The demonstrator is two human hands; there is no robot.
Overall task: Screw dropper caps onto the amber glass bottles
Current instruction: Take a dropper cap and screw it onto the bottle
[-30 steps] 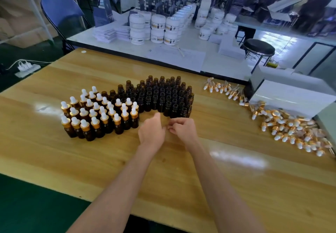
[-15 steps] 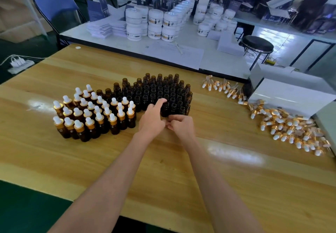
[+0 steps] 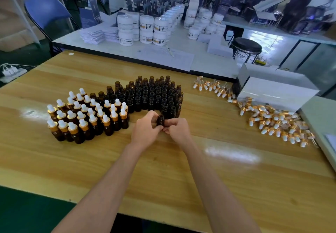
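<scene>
A pale wooden table (image 3: 181, 178) in a packing workshop serves as the work surface. At the centre of the grip a small amber glass bottle (image 3: 160, 120), round, upright and with its neck bare, is held just above the tabletop. It is wrapped on one side by the curled fingers of the left hand (image 3: 145, 131) and pinched low down by the fingertips of the right hand (image 3: 179, 130). Whether a cap is hidden in the right palm cannot be told.

Just beyond the grip a dense block of uncapped amber bottles (image 3: 154, 94) is stood. To the left of the grip, rows of capped bottles (image 3: 87, 116) with white rubber bulbs and gold collars are gathered. Well to the right, loose gold-collared dropper caps (image 3: 276, 123) are strewn beside a white cardboard box (image 3: 276, 90).

The step is judged to be best done if the bottle is kept vertical in the left hand while a cap is fetched by the right. The glass pipette should be lowered straight into the neck. The collar should then be turned lightly, so the thread is not crossed.
</scene>
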